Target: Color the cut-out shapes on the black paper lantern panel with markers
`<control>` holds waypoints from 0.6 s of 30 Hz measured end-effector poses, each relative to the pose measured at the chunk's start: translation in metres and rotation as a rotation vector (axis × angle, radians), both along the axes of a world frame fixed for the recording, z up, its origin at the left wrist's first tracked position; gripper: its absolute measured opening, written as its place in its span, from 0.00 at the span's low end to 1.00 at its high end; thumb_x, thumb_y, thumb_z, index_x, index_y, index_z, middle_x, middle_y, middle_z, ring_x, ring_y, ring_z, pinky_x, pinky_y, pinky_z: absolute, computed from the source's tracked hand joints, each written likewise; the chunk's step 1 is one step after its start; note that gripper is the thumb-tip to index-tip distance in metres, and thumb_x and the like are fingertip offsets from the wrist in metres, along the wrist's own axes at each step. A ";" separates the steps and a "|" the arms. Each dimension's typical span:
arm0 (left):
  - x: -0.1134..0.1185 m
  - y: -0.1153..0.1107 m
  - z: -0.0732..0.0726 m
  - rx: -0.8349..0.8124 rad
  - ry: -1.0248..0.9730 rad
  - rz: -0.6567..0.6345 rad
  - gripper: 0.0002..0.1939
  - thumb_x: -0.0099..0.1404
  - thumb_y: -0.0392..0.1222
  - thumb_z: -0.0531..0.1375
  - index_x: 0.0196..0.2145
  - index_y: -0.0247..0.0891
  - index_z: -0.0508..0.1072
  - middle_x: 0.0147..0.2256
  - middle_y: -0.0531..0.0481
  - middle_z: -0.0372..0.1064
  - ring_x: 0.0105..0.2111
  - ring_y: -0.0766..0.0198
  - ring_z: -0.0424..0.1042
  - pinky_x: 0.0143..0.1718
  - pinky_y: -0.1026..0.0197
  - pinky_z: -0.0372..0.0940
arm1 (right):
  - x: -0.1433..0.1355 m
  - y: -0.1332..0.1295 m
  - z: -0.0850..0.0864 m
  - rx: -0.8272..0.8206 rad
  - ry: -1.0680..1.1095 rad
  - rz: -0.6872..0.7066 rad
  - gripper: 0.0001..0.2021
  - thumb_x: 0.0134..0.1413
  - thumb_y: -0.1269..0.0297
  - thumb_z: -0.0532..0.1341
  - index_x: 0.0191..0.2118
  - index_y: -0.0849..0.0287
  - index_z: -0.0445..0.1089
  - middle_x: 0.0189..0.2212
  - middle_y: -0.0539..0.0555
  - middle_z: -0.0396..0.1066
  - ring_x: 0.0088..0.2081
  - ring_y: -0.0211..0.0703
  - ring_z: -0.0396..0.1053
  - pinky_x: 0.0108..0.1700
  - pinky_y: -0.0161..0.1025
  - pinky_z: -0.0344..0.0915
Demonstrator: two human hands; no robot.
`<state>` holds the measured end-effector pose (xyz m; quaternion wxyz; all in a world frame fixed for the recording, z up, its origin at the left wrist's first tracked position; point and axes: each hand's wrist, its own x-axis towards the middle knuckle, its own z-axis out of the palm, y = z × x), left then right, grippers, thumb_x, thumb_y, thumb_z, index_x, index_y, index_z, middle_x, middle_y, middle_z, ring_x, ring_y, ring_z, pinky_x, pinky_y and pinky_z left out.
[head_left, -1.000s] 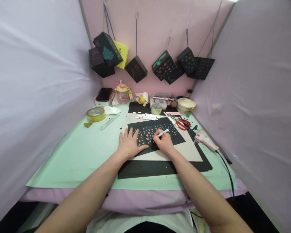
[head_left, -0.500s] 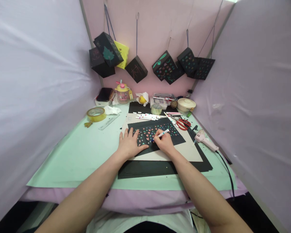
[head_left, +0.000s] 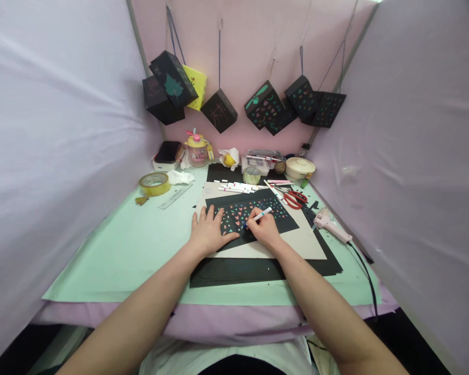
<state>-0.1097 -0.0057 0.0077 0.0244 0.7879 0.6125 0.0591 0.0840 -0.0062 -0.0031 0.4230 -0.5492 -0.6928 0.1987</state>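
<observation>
Reaching in over the table's [head_left: 117, 255] near edge, both forearms slant forward and converge toward its middle. The left hand [head_left: 208, 233] lies palm down, fingers spread, its thumb stretched to the right across the near-left part of a black paper sheet [head_left: 288, 223] patterned with small coloured hearts, stars and triangles. The right hand [head_left: 264, 229] is curled, its grip pinching a white marker [head_left: 263, 213] — tail up to the right, tip angled down-left at the sheet; whether the tip touches is too small to tell.

The sheet sits askew on a grey board [head_left: 297, 249], which overlaps black card [head_left: 234, 273] extending toward the table's near edge. Beyond the sheet, loose markers [head_left: 236, 189] lie along the board's far edge, with red-handled scissors [head_left: 296, 200] near its far-right corner. A pink glue gun [head_left: 332, 227] rests by the table's right edge.

Against the frame a second ago, hardly anything differs — both hands, marker and sheet keep their places, and the view has barely shifted.
</observation>
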 end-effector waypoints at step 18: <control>0.000 0.000 0.000 -0.008 0.002 0.005 0.51 0.53 0.77 0.46 0.64 0.40 0.52 0.65 0.39 0.41 0.64 0.41 0.37 0.60 0.39 0.37 | -0.001 -0.001 0.001 -0.006 0.006 0.010 0.04 0.47 0.67 0.54 0.24 0.56 0.61 0.18 0.46 0.65 0.22 0.36 0.61 0.28 0.32 0.55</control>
